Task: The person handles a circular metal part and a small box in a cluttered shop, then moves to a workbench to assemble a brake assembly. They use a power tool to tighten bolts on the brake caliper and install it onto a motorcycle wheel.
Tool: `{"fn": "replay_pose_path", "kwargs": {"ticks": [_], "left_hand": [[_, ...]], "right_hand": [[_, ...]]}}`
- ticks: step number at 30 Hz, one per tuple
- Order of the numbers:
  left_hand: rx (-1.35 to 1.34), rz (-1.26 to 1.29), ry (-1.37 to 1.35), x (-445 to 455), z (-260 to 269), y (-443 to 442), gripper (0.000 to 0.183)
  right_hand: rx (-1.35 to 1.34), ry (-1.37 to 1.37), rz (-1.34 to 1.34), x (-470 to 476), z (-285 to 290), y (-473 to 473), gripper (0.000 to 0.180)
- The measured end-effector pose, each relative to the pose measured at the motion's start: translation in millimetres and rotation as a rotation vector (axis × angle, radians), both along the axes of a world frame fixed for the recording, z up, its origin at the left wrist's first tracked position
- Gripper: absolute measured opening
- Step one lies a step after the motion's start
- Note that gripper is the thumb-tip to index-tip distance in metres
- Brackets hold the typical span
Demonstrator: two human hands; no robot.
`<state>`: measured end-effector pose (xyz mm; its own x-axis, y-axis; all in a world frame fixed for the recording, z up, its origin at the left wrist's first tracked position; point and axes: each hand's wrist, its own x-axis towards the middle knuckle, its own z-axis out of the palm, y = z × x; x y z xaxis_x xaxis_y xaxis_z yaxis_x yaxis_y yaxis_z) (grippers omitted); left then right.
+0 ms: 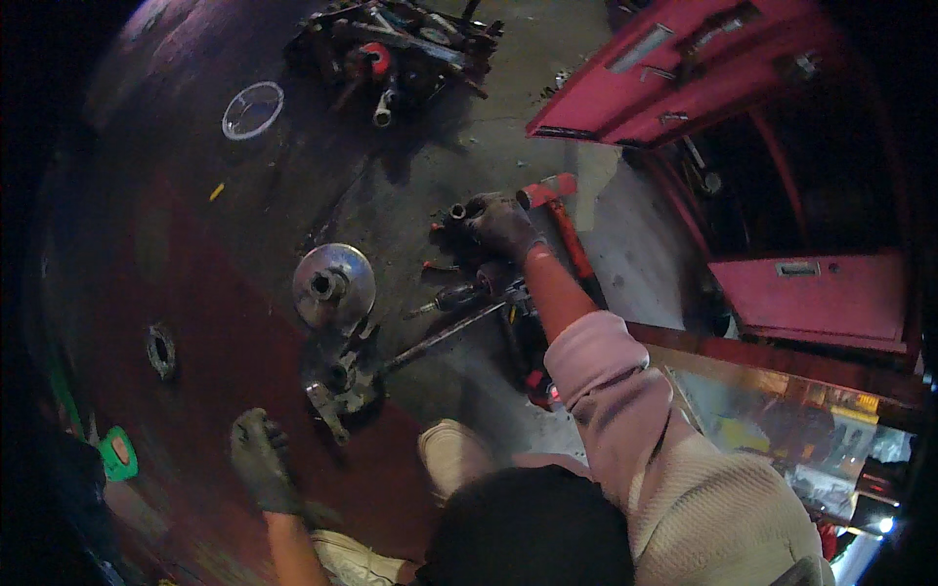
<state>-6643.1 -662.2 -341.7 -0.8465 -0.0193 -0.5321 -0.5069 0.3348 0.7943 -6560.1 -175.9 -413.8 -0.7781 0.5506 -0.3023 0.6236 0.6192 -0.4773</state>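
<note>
My right hand, in a dark work glove, reaches down to dark tools on the floor, beside a round metal socket; whether it grips one is hidden. An orange-headed hammer lies just right of it. My gloved left hand is low at the left, fingers curled, with nothing visible in it. Between the hands stand a shiny metal disc with a splined hub and a greasy metal assembly. A long metal bar lies to their right.
Tools are heaped at the top. A clear ring, a metal ring and a yellow piece lie at the left. A red cabinet and a glass-topped case stand at the right. A green object is lower left.
</note>
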Motion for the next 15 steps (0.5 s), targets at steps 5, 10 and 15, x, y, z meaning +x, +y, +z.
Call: {"fn": "replay_pose_path", "kwargs": {"ticks": [5, 10, 15], "left_hand": [[0.009, -0.072, -0.132, 26.2, 12.8, 22.0, 0.016], [0.09, -0.2, -0.08, 27.9, 25.5, 27.9, 0.017], [0.1, -0.227, -0.073, 23.3, 27.7, 32.8, 0.018]], "right_hand": [[0.066, -0.069, 0.008, 3.6, -4.0, 6.5, 0.036], [-0.022, -0.2, 0.187, 9.0, 9.5, 9.2, 0.031], [0.103, -0.301, 0.242, 0.0, 4.4, -4.0, 0.03]]}}
